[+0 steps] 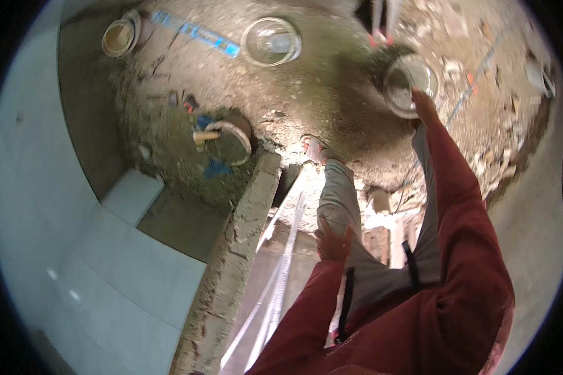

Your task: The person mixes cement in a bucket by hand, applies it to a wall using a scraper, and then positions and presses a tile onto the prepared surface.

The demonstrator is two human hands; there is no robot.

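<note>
My right hand (423,103) is closed at the near right rim of a round, pale bucket (400,94), which stands on the dirt ground; what is inside it is too unclear to name. My left hand (333,244) rests on my left thigh with its fingers apart, holding nothing. Below it and beside my legs, long pale strips (291,250) run over a lower surface. My sandalled left foot (316,150) is on the rubble near the end of a rough concrete edge (244,231).
Another bucket with a wooden handle (228,147) stands left, a clear tub (263,44) and small pail (119,39) beyond. A blue level (206,37) lies on the dirt. Another person's feet (381,31) are at the top. Pale tiles (106,262) line the left; rubble (494,156) lines the right.
</note>
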